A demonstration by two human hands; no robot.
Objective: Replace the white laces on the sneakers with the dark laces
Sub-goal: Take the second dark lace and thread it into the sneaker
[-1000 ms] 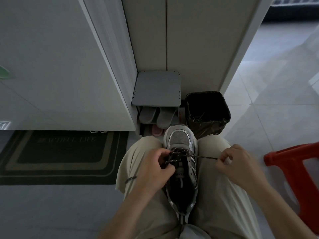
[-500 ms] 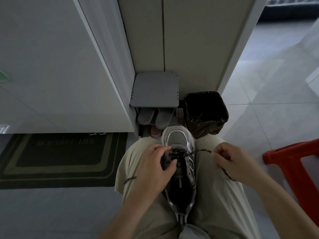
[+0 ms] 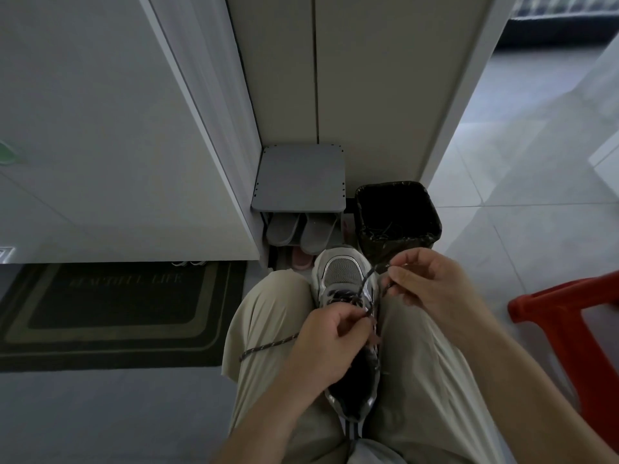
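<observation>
A grey and silver sneaker lies between my thighs, toe pointing away from me. A dark speckled lace runs through its front eyelets. My left hand rests on the sneaker's left side and pinches the lace at the eyelets. The lace's other end trails left across my left thigh. My right hand is beside the toe on the right and pinches the lace's free end, pulled up and to the right. No white lace is in view.
A black bin with a bag stands just beyond the toe. A grey shoe rack with slippers is left of it, against a white cabinet. A dark doormat lies at left, a red plastic stool at right.
My right hand has moved up and forward to beside the toe, drawing the lace end with it. My left hand has slid a little back along the sneaker and still pinches the lace.
</observation>
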